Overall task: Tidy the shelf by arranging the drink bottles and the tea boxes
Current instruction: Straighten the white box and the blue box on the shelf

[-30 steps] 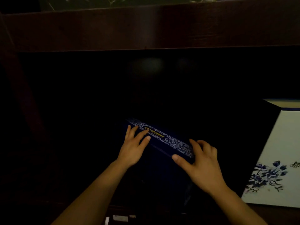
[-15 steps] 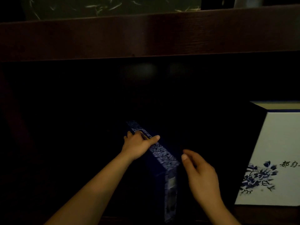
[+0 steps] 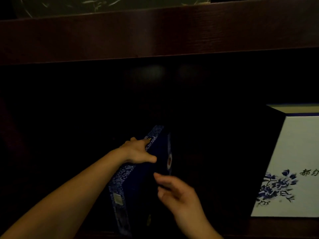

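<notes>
A flat dark-blue tea box (image 3: 138, 183) with a blue-and-white patterned edge stands on its narrow side in the dim shelf bay, its length running front to back. My left hand (image 3: 138, 151) grips its top edge near the far end, thumb on the right face. My right hand (image 3: 176, 192) is at the box's right face with fingers curled and apart; whether it touches the box is unclear. A large white tea box (image 3: 296, 163) with blue flowers and dark writing stands at the right.
A dark wooden shelf board (image 3: 155, 31) runs across above the bay. The bay's back and left part are too dark to read. The shelf's front edge (image 3: 276, 228) shows at the bottom right.
The blue box has turned from lying crosswise to standing edge-up, pointing front to back. My left hand stayed on its top edge; my right hand came off the top and moved to its right side.
</notes>
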